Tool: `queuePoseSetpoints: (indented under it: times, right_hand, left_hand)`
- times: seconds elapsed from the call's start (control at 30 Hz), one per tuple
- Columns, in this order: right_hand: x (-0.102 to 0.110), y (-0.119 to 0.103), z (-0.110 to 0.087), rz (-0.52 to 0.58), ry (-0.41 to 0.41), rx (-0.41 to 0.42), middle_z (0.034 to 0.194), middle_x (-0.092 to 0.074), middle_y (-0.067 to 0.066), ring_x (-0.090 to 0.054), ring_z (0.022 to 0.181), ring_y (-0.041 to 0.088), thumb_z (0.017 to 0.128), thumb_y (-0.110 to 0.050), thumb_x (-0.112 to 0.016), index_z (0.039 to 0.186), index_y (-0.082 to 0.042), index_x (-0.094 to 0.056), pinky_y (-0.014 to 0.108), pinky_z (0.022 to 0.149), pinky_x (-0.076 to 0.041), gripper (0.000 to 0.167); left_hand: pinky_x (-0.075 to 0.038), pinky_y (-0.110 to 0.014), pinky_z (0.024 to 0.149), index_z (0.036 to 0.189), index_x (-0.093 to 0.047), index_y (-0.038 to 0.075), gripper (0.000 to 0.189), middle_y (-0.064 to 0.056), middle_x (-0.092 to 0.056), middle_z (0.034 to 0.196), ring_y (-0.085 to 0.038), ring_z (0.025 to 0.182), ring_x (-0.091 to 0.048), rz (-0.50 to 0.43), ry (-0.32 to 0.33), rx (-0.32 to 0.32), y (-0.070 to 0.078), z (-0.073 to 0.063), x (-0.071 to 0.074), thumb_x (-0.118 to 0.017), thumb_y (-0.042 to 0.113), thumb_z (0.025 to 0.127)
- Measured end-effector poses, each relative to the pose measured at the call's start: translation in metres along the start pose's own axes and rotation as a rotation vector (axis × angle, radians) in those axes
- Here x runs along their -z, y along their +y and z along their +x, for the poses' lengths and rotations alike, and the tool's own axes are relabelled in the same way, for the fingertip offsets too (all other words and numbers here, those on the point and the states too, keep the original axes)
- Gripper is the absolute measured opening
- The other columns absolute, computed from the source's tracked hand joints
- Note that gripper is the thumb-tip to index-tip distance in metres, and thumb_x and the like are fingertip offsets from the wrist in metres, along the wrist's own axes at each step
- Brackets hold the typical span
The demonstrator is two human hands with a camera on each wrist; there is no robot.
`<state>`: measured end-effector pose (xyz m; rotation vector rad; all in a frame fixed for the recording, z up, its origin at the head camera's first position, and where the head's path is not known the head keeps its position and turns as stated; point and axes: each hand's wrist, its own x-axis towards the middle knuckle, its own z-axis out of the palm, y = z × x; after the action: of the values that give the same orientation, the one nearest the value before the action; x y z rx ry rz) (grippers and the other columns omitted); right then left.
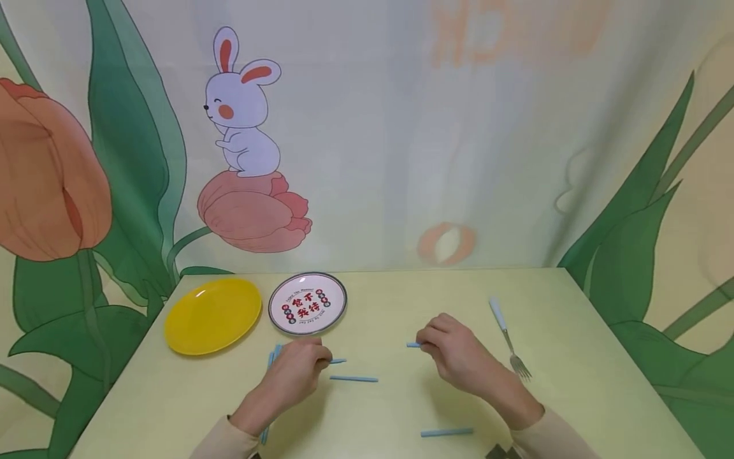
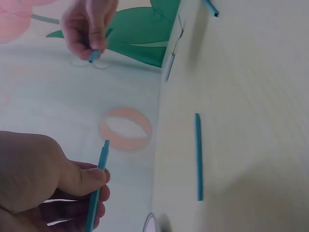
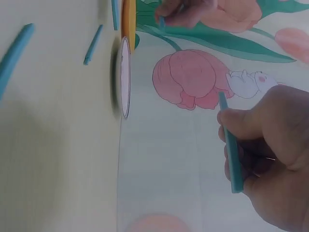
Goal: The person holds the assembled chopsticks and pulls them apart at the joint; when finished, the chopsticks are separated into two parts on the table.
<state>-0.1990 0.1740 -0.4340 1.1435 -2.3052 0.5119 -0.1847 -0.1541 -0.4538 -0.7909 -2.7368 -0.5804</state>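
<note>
My left hand (image 1: 295, 371) pinches a slim blue stick (image 2: 93, 205) between thumb and fingers, above the table. A second tip shows beside its upper end in the left wrist view. On the other side, my right hand (image 1: 453, 352) holds another blue stick (image 3: 233, 159) between thumb and curled fingers, also raised. One loose stick (image 1: 354, 379) lies between the hands, and a further stick (image 1: 447, 432) rests nearer the front, below my right hand. Several more sticks (image 1: 271, 359) lie at the left, partly hidden behind my left hand and wrist.
A yellow plate (image 1: 212, 317) sits at the back left, beside a white plate (image 1: 281, 306) with red lettering and a dark rim. To the right of my right hand lies a fork (image 1: 506, 333) with a white handle. A printed curtain (image 1: 367, 159) hangs behind the pale yellow table (image 1: 602, 395).
</note>
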Motion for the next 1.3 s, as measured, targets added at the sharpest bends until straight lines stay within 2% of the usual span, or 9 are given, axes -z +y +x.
queuePoseSetpoints:
  times: [0.07,0.2,0.37,0.63,0.93,1.3]
  right_hand:
    - [-0.005,-0.007,-0.004,0.026,-0.009,0.001,0.083,-0.061,-0.003,-0.049,0.075,0.008,0.079,0.006,-0.072,0.085,-0.009,-0.067,0.014,0.065,-0.045,0.017]
    - [-0.009,-0.011,-0.015,0.043,0.002,-0.053,0.080,-0.060,-0.006,-0.047,0.074,0.005,0.073,0.008,-0.077,0.082,-0.010,-0.068,0.013,0.062,-0.044,0.022]
    - [-0.010,-0.010,-0.017,0.075,-0.039,-0.074,0.082,-0.061,-0.008,-0.048,0.076,0.004,0.077,0.004,-0.075,0.085,-0.011,-0.069,0.013,0.064,-0.045,0.018]
    - [-0.009,-0.011,-0.021,0.088,-0.053,-0.076,0.084,-0.061,-0.008,-0.049,0.076,0.005,0.078,0.003,-0.074,0.085,-0.013,-0.069,0.014,0.063,-0.045,0.018]
    - [-0.011,-0.009,-0.024,0.090,-0.080,-0.092,0.083,-0.061,-0.010,-0.049,0.076,0.003,0.080,-0.001,-0.074,0.085,-0.016,-0.068,0.013,0.063,-0.044,0.017]
    - [-0.009,-0.012,-0.025,0.117,-0.097,-0.101,0.083,-0.061,-0.011,-0.048,0.075,0.003,0.080,-0.002,-0.074,0.086,-0.017,-0.068,0.012,0.061,-0.043,0.017]
  left_hand:
    - [-0.049,-0.022,0.063,0.080,-0.075,0.009,0.010,0.007,-0.056,0.069,-0.008,0.067,-0.053,0.003,-0.005,-0.013,0.003,0.001,0.000,-0.072,0.000,0.081]
    - [-0.050,-0.022,0.065,0.080,-0.076,0.009,0.008,0.006,-0.058,0.072,-0.008,0.069,-0.055,0.015,-0.057,0.022,0.005,-0.002,-0.001,-0.074,0.001,0.081]
    - [-0.051,-0.023,0.068,0.084,-0.076,0.009,0.006,0.006,-0.061,0.075,-0.007,0.072,-0.054,0.003,-0.120,0.036,0.002,-0.005,-0.004,-0.072,0.004,0.084]
    - [-0.052,-0.025,0.069,0.082,-0.076,0.010,0.008,0.005,-0.064,0.077,-0.009,0.073,-0.057,0.023,-0.104,-0.005,0.005,-0.004,-0.006,-0.072,0.003,0.082]
    - [-0.052,-0.025,0.071,0.085,-0.076,0.010,0.008,0.005,-0.065,0.079,-0.009,0.075,-0.057,0.010,-0.137,0.023,0.006,-0.002,-0.007,-0.071,0.004,0.085]
    - [-0.051,-0.025,0.070,0.086,-0.076,0.010,0.007,0.005,-0.065,0.079,-0.009,0.074,-0.056,0.013,-0.131,0.016,0.008,0.003,-0.007,-0.071,0.005,0.085]
